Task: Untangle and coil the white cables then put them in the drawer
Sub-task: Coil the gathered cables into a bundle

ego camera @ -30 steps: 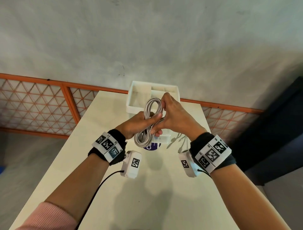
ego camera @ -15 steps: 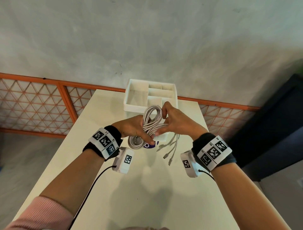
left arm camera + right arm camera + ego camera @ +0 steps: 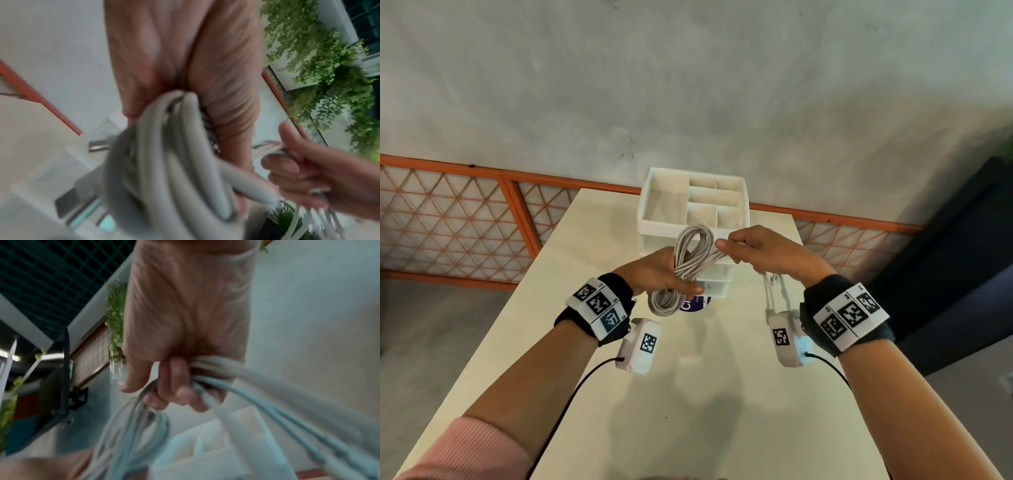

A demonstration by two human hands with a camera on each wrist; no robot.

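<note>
Head view: left hand [image 3: 659, 275] grips the coil [image 3: 683, 270] above the table [image 3: 688, 411], near the drawer [image 3: 693, 205]; right hand [image 3: 760, 255], now pulled right, clenches the loose ends taut for wrapping.

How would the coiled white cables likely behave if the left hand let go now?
The white cables look floppy: the strands bend tightly between the left hand and right hand, so the coil would probably spring loose. They seem light, as the hands hold them in the air. The loose ends dangling below could snag.
</note>
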